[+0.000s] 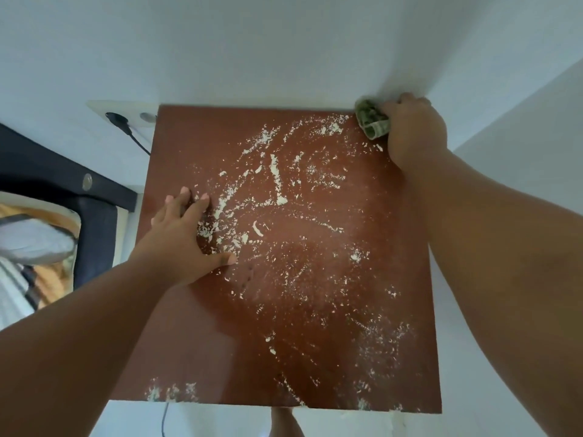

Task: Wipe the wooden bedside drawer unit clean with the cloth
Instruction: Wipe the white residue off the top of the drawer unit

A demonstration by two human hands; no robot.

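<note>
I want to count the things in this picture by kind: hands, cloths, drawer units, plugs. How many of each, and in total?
Hands: 2, left hand and right hand
Cloths: 1, the green cloth
Drawer units: 1, the wooden drawer unit
Plugs: 1, the black plug
Total: 5

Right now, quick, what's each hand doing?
Left hand: open, fingers spread flat on the drawer unit top, holding nothing.
Right hand: closed around the green cloth at the far right corner.

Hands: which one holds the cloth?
The right hand grips the green cloth at the far right corner of the drawer unit; the left hand rests flat on its top, empty.
</note>
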